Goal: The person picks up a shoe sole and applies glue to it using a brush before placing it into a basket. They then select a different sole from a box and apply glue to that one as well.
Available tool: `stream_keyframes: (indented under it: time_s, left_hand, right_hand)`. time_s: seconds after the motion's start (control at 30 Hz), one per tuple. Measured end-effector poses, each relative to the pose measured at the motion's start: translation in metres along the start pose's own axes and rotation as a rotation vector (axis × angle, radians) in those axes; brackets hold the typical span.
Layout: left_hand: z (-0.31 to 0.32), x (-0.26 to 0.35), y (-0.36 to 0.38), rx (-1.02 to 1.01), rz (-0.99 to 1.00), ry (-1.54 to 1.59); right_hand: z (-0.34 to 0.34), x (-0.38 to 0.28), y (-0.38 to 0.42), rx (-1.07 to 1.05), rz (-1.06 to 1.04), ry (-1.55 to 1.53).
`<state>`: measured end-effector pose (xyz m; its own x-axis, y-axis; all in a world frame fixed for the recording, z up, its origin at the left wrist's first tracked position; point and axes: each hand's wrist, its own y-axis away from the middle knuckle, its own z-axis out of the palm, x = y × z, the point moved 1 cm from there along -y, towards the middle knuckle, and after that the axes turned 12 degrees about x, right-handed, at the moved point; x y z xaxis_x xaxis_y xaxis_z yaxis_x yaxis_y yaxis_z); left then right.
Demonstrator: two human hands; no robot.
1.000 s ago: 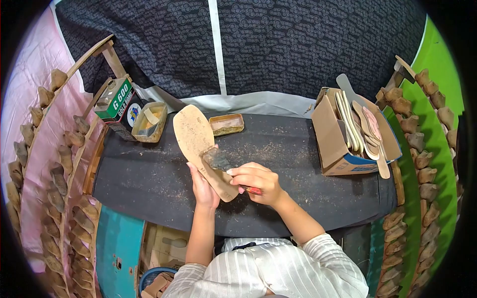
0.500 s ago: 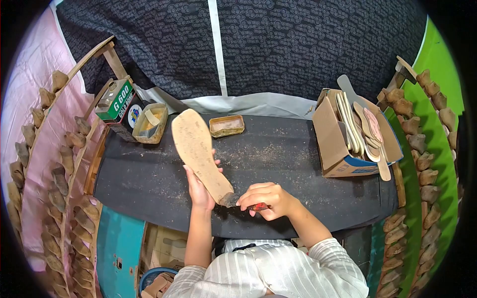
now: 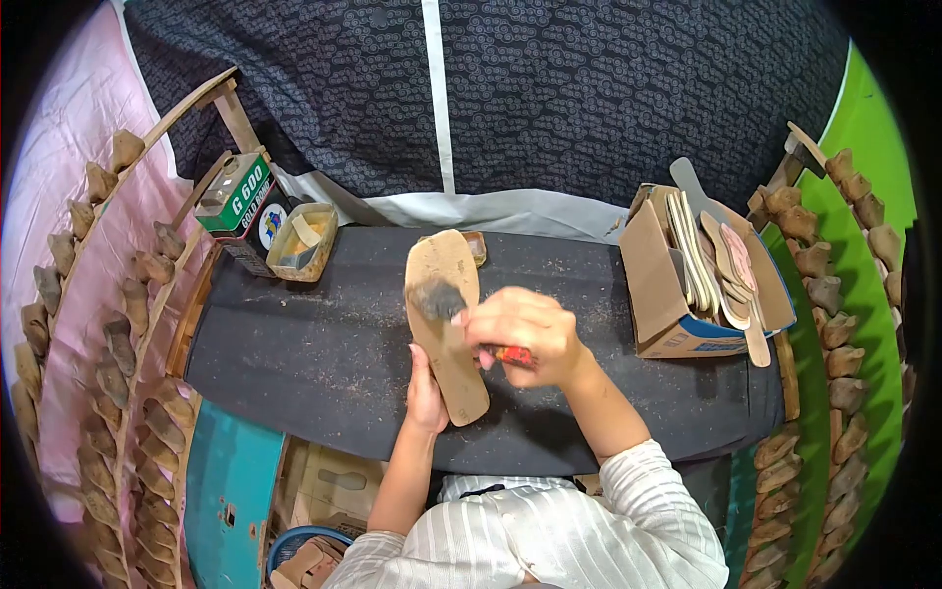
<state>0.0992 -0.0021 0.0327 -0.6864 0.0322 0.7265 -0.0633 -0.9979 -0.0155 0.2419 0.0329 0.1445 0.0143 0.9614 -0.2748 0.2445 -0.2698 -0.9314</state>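
Note:
A tan sole-shaped board (image 3: 459, 378) stands nearly upright in view over the dark table, its wide end toward the far side. My left hand (image 3: 426, 393) grips its left edge near the lower end. In my right hand (image 3: 525, 334) is a brush (image 3: 442, 300) with a red handle and dark bristles. The blurred bristles lie over the upper part of the board's face. Behind the board, a small shallow tray (image 3: 477, 247) is mostly hidden.
At the right, a cardboard box (image 3: 655, 285) holds several sole-shaped pieces. A green and white can (image 3: 235, 206) and a yellowish container (image 3: 312, 265) stand at the back left. Racks of wooden shoe forms (image 3: 118, 344) flank the dark table (image 3: 294, 363).
The board has turned more upright and shifted right and down, now covering much of the small tray. My right hand has moved the brush up from the narrow end to the wide part.

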Motion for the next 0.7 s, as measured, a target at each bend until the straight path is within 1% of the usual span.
stream_keyframes:
  time_s: [0.07,0.1,0.13,0.2,0.27,0.33,0.4,0.43,0.47,0.53,0.57,0.6,0.67,0.7]
  left_hand:
    - [-0.001,-0.007,0.001,0.200,-0.009,-0.051]
    - [-0.006,-0.009,0.000,0.175,-0.042,-0.075]
    - [-0.011,-0.011,0.000,0.177,-0.040,-0.074]
    - [-0.014,-0.012,-0.001,0.123,-0.055,-0.085]
    - [-0.012,-0.010,0.000,0.154,-0.049,-0.084]
    - [-0.011,-0.009,-0.002,0.187,-0.046,-0.082]
    - [-0.016,-0.008,-0.006,0.197,-0.010,0.036]
    - [-0.022,-0.006,-0.010,0.056,-0.001,0.112]
    - [-0.025,-0.008,-0.010,0.057,0.002,0.113]
    - [-0.009,0.005,-0.011,0.285,0.047,0.125]
    - [-0.008,0.006,-0.014,0.364,0.075,0.145]
    - [-0.013,0.006,-0.015,0.365,0.073,0.144]
    - [-0.027,0.010,-0.018,0.203,0.119,0.116]
    - [-0.027,0.012,-0.018,0.201,0.123,0.108]
  right_hand:
    - [0.000,0.004,-0.010,0.096,-0.037,0.127]
    - [0.003,0.005,-0.016,0.185,-0.056,0.161]
    - [0.004,0.008,-0.017,0.184,-0.057,0.159]
    - [0.005,0.012,-0.017,0.252,-0.076,0.229]
    - [0.004,0.009,-0.013,0.253,-0.057,0.232]
    - [0.006,0.008,-0.003,0.217,0.012,0.174]
    - [0.010,0.006,0.007,0.178,0.041,0.143]
    - [0.012,0.005,0.016,0.151,0.057,0.111]
    - [0.013,0.004,0.024,0.124,0.072,0.078]
    - [0.014,-0.002,0.040,0.050,0.120,0.017]
    - [0.014,-0.004,0.048,0.011,0.130,-0.019]
    - [0.014,-0.007,0.054,-0.027,0.141,-0.056]
    - [0.014,-0.016,0.065,-0.063,0.176,-0.106]
    - [0.012,-0.019,0.069,-0.090,0.195,-0.133]
